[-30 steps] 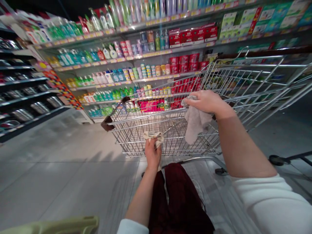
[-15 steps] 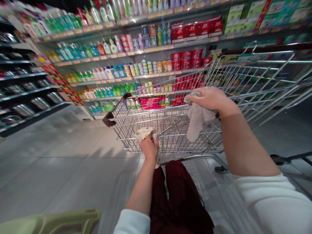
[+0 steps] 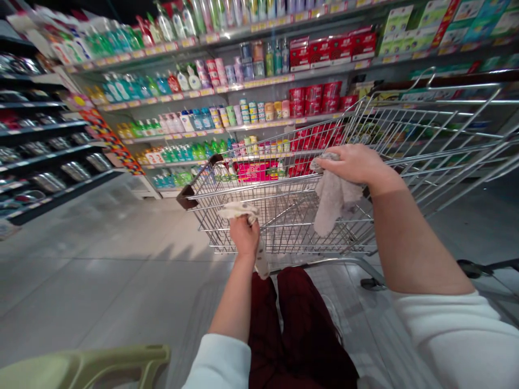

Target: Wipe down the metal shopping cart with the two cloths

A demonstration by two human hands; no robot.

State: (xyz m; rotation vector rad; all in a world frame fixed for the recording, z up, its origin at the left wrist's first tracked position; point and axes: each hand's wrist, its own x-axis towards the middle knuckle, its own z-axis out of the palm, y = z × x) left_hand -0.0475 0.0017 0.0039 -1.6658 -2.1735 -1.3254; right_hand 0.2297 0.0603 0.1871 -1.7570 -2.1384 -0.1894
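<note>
Down at the near end of a wire shopping cart (image 3: 284, 216), the left hand (image 3: 244, 236) is closed in a fist around a pale, patterned cloth (image 3: 239, 210). Most of that cloth is bunched above the knuckles and pressed against the cart's wire wall, while a thin tail of it hangs below the wrist. The right hand (image 3: 357, 163) sits higher up, on the cart's upper rail, fingers curled over a grey rag (image 3: 333, 199). The grey rag is pinned between palm and rail at its top, and the rest droops loosely down the wire side. Both hands are thus clenched on fabric, neither spread flat, and they are well apart from each other along the cart.

The cart's basket shows bare wire, and a dark brown handle (image 3: 187, 198) caps one corner at the left. Both forearms are bare, with white sleeves pushed up near the elbows. Dark red trousers (image 3: 300, 324) fill the space between the arms, and a pale green plastic piece (image 3: 89, 367) lies at the lower left edge. Grey floor tiles (image 3: 101, 270) stretch to store shelves (image 3: 227, 92) stocked with coloured bottles, jars and red boxes. Darker shelving (image 3: 44, 151) holding metal pots stands at the far left.
</note>
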